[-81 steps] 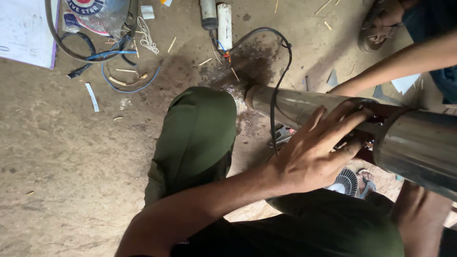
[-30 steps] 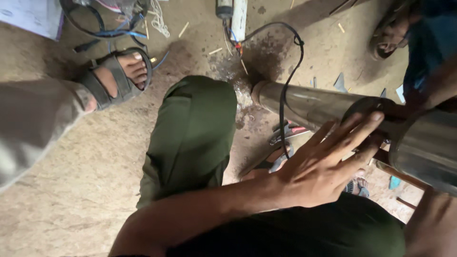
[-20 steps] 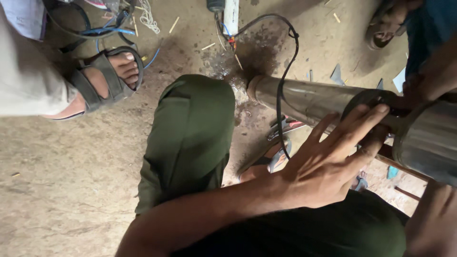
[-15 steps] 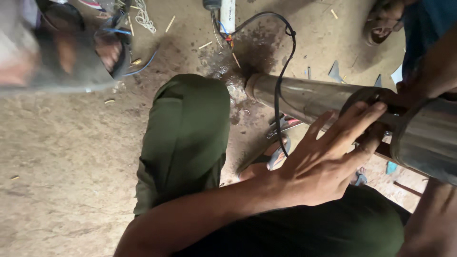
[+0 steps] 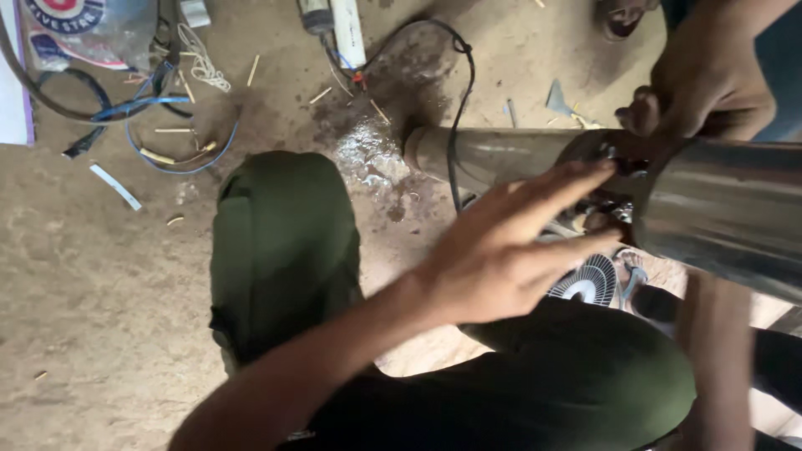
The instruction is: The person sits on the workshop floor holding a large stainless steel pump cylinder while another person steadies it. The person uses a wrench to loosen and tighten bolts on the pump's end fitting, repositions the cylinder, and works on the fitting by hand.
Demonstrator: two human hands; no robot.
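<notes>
My knees in dark green trousers [image 5: 284, 250] fill the near part of the view. My left hand [image 5: 501, 255] reaches out over them, blurred, its fingers [image 5: 568, 184] spread and released, grasping nothing; the fingertips lie at the dark joint [image 5: 606, 154] where the two lengths of the steel pump body meet, though I cannot tell whether they touch it. My right forearm [image 5: 714, 367] rises at the right edge, and its hand is hidden behind the wide steel casing [image 5: 727, 225], so I cannot tell whether it is clenched or loose. That casing is cut off by the frame on the right. The narrower steel tube [image 5: 493, 154] runs left from the joint and ends on a wet patch of the dirt floor [image 5: 83, 276]. A black cable [image 5: 455, 108] loops over the tube. Another person's hand [image 5: 710, 83] grips the joint from above. Under the tube a small round fan grille [image 5: 589, 284] peeks out. Farther off lie a coil of blue and black wires [image 5: 159, 125], a white pipe piece [image 5: 347, 33] and a printed plastic bag [image 5: 83, 25], contents unclear.
</notes>
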